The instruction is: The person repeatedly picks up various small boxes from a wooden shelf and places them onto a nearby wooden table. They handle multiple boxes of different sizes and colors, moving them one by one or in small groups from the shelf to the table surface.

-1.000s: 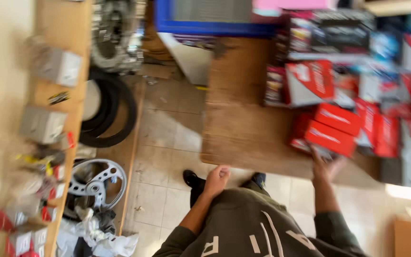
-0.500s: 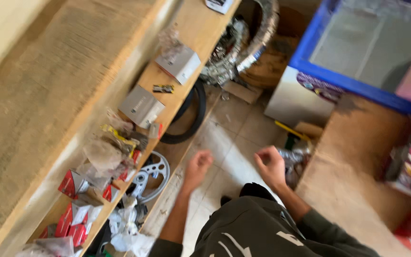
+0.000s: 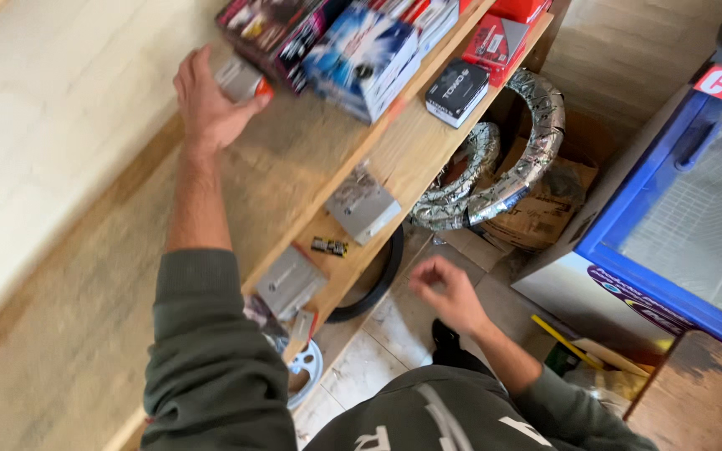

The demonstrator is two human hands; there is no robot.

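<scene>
Small box (image 3: pixel 240 79) on wooden shelf (image 3: pixel 394 159)

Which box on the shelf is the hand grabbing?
The left hand grips the small grey box with an orange end at the row's far end. The black box and blue-white box lie untouched.

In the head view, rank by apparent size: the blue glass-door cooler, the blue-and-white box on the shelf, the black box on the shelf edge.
1. Blue glass-door cooler, largest, though partly cut off by the frame.
2. Blue-and-white box.
3. Black box, smallest.
</scene>
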